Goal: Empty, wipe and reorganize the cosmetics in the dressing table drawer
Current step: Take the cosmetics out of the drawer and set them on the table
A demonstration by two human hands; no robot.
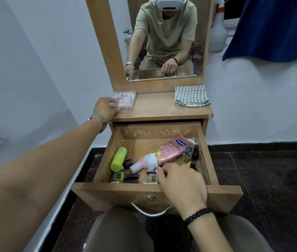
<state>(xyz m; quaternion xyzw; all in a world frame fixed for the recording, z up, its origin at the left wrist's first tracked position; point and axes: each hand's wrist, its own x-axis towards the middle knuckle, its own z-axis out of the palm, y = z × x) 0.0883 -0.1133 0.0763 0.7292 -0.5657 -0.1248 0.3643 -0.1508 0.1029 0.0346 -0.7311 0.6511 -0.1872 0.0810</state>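
Our left hand (106,108) grips a clear plastic box (125,100) on the wooden dressing-table top (155,108); our right hand (182,182) pinches a small bottle (151,170) in the open wooden drawer (144,191), white walls (44,60) around.

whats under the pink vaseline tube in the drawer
The pink Vaseline tube lies tilted over a small pink-capped bottle and a white item at its far end. Whatever else lies beneath is covered.

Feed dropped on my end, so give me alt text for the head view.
Right hand reaches into the open drawer among cosmetics, fingertips at a small bottle beside a pink tube. Left hand holds a clear plastic box on the tabletop; folded checked cloth lies right.
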